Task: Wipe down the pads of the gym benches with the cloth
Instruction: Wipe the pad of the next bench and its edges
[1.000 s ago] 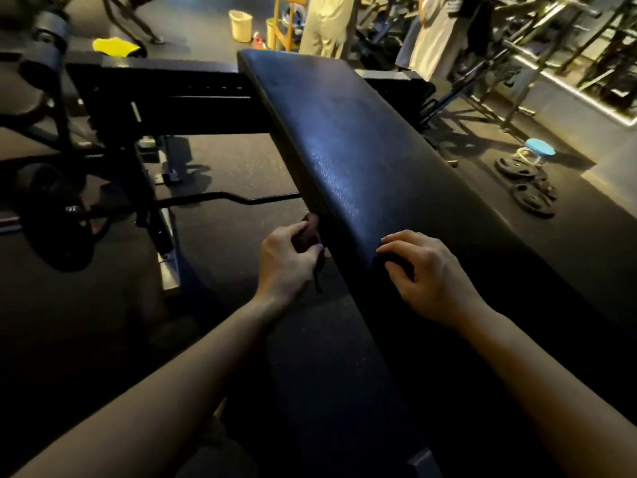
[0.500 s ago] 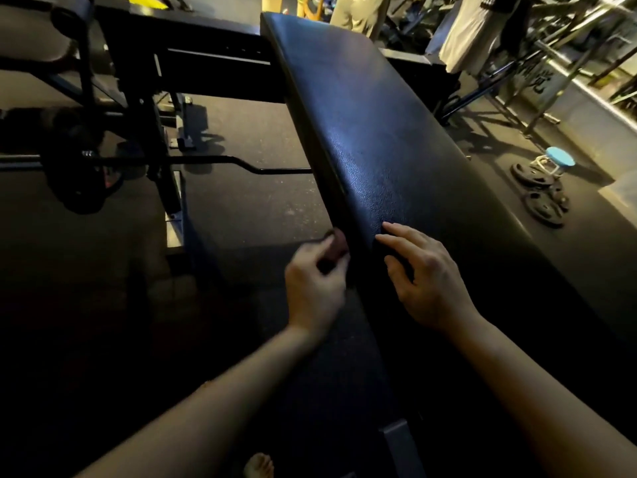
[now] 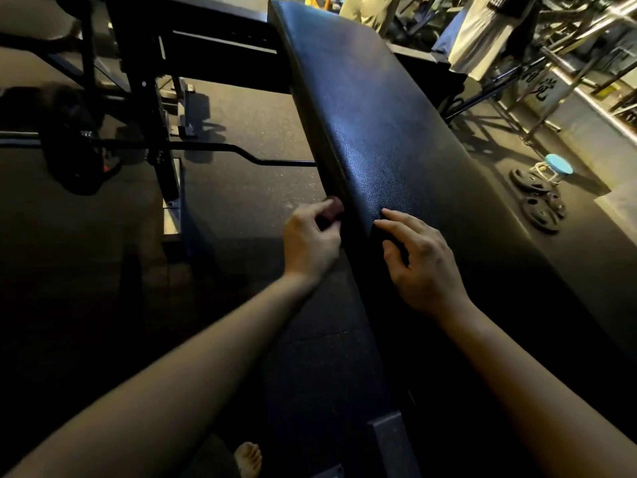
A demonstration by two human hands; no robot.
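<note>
At the bottom centre of the frame, bare toes (image 3: 249, 457) showed on the dark floor (image 3: 241, 108). Two bare forearms reached up from the lower corners toward the middle. The left hand (image 3: 310, 243) sat just left of the long black bench pad (image 3: 396, 132), its fingers (image 3: 312, 212) and thumb pinching a small dark reddish cloth (image 3: 333, 210) against the pad's left side edge. The right hand (image 3: 424, 260) lay on top of the pad, just right of that edge, its fingers (image 3: 396, 219) spread and only slightly bent, tips touching the pad and grasping nothing.

The pad ran from the lower centre up to the top centre. Left of it, a curled bar (image 3: 241, 155) lay across the floor, with a dark weight plate (image 3: 72, 146) at the far left. At the right, several plates (image 3: 539, 215) lay on the floor beside a blue-topped stool (image 3: 558, 165). Along the top edge, standing people (image 3: 482, 36) were partly in view.
</note>
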